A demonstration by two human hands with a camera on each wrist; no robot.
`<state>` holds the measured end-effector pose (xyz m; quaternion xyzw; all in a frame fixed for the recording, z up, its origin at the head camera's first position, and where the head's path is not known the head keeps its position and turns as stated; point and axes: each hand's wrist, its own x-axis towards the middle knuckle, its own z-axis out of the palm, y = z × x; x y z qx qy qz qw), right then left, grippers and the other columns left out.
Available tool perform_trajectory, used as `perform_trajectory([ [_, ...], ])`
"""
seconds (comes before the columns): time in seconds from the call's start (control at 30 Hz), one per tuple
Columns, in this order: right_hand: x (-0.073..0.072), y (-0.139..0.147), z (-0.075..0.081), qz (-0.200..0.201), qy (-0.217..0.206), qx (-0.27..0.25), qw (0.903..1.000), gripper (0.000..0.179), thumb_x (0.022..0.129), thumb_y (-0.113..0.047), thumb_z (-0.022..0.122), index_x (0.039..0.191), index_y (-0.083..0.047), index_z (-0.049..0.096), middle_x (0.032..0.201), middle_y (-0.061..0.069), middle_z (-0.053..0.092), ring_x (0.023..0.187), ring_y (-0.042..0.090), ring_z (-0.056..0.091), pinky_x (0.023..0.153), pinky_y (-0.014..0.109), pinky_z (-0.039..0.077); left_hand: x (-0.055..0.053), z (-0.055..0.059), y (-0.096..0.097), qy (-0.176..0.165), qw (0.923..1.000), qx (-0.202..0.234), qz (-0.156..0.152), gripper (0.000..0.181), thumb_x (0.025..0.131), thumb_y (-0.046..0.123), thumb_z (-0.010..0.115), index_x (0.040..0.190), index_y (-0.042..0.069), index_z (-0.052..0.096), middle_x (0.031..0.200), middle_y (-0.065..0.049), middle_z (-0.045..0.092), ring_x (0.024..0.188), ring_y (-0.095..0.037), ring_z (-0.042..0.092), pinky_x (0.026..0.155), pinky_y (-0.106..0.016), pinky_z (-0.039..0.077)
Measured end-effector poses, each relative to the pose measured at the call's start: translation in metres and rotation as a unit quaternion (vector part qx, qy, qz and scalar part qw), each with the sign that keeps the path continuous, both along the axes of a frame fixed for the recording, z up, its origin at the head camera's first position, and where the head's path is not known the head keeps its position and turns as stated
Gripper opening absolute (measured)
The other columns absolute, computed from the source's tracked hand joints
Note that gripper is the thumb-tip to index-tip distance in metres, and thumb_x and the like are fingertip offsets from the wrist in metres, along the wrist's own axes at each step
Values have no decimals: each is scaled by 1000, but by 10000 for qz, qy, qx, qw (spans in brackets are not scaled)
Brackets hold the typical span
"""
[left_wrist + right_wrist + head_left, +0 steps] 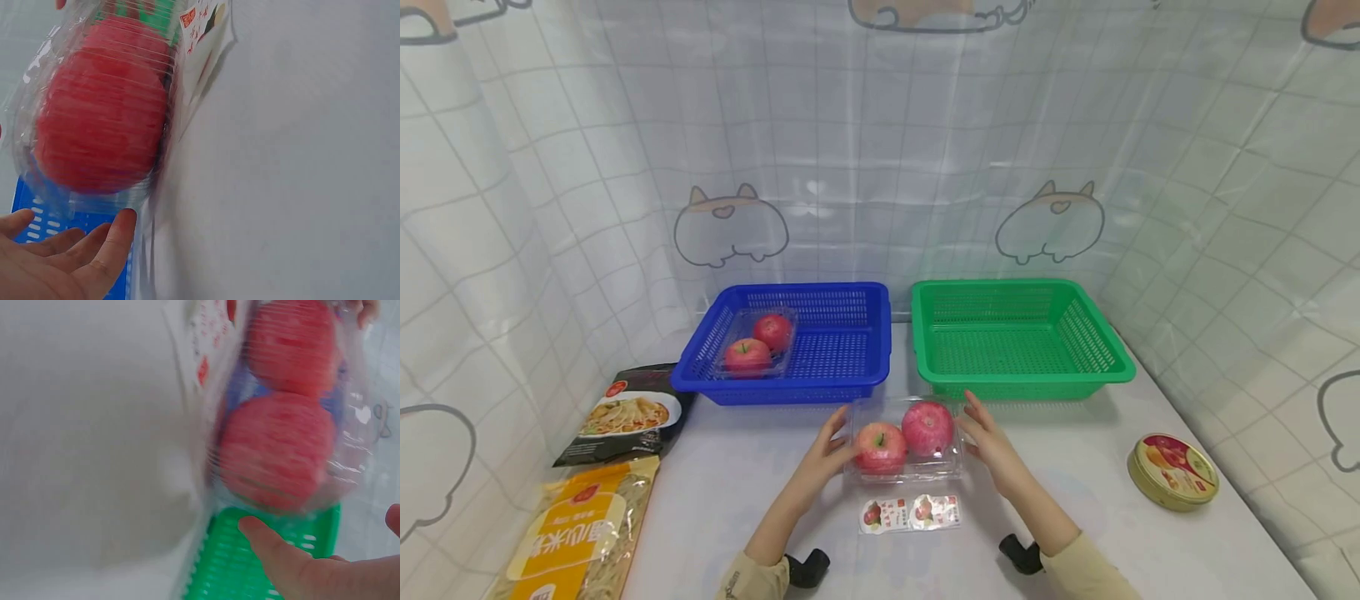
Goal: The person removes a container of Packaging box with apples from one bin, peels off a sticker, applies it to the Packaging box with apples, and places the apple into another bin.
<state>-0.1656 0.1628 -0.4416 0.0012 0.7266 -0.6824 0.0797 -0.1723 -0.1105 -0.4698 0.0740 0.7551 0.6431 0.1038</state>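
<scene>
A clear plastic clamshell box holds two red apples (881, 448) and sits at the middle of the table. At its left side is my left hand (822, 463), fingers extended and spread, with fingertips right by the box's end in the left wrist view. My right hand (997, 455) is at the opposite side, fingers likewise extended; in the right wrist view a straight finger (275, 553) points at the box's lower end. Neither hand is curled round the box. Just in front of it lies a strip of apple-picture stickers (910, 514).
Behind the hands stand a blue basket (842, 392), with another box of two apples (748, 357) inside, and a green basket (1022, 388). On the left lie a black noodle packet (625, 417) and a yellow noodle bag (576, 533). A round tin (1174, 472) is at right.
</scene>
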Motion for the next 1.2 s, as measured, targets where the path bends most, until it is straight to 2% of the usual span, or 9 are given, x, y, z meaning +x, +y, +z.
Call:
perform_trajectory([
  [0.2,13,8,12,-18,274,248,9993,64,95,-25,47,149,-13,14,150,22,16,135,41,19,107,54,22,10,1,-9,72,9998,178,37,70,89,17,56,147,9,18,149,-25,16,131,-46,26,94,-53,41],
  [0.37,25,10,17,22,550,160,9984,59,96,-22,47,147,-12,19,149,21,20,135,42,19,107,53,22,20,3,-13,179,9996,197,81,70,89,15,56,146,7,16,147,-28,18,129,-48,27,93,-51,43],
  [0.5,37,10,18,-172,699,93,9974,51,95,-17,47,142,-6,30,143,23,30,131,40,30,105,50,30,29,3,-14,4,9997,220,135,70,90,15,55,146,7,14,144,-29,23,127,-49,30,92,-49,44],
  [0.6,45,9,18,-328,662,31,9973,41,93,-14,50,131,-1,44,133,21,44,122,32,43,99,43,39,36,0,-14,-218,9992,250,210,70,89,15,54,146,7,13,141,-30,27,126,-48,32,91,-48,45],
  [0.67,51,9,18,-261,663,-21,9975,34,92,-13,51,122,3,51,123,17,53,113,24,51,93,37,44,39,-3,-14,-338,9988,236,246,69,90,16,54,145,8,14,140,-29,29,125,-46,34,92,-47,45],
  [0.8,59,11,16,526,811,-43,9953,29,93,-14,50,111,9,55,105,5,61,98,14,57,84,29,47,44,-5,-14,-358,9987,224,271,68,90,17,54,145,6,15,138,-30,32,123,-44,38,91,-47,45],
  [0.93,63,11,12,1470,874,85,9852,30,93,-16,51,110,8,57,100,-3,62,95,11,57,84,28,47,46,-5,-13,-384,9984,233,338,66,90,17,54,144,5,17,135,-30,35,120,-42,42,90,-47,46],
  [1.1,63,7,2,1946,819,722,9748,23,90,-16,58,107,-2,65,105,8,64,94,10,57,79,27,48,45,-3,-11,-404,9983,143,403,64,89,20,55,142,5,23,131,-27,42,116,-38,47,90,-47,46],
  [1.2,59,2,-6,2167,974,1158,9644,21,88,-15,61,105,-6,67,106,11,64,96,13,57,77,26,49,45,-2,-10,-411,9980,77,471,59,89,20,56,138,2,30,125,-24,48,111,-34,51,88,-47,47],
])
